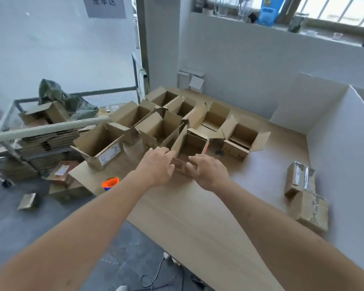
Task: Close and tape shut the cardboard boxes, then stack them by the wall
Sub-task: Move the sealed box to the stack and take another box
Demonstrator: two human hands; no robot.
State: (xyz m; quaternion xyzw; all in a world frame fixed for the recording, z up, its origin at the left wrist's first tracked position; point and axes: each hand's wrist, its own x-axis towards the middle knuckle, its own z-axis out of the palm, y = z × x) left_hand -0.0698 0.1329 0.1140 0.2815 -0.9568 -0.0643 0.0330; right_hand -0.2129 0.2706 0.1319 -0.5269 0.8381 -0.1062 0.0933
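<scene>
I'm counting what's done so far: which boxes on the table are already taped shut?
Only the two boxes at the table's right edge, the farther one and the nearer one: flaps closed, shiny tape over them. The rest stand open.

L hand (156, 166) & R hand (208, 172) on open box (189, 143), prob gripping front flap (182, 165)

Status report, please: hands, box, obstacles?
Both hands on near flap of open box. Not taped. Other open boxes crowd behind.

White walls (240, 59), grey floor (19, 223), bright window (334, 9), wooden table (198, 217).
</scene>
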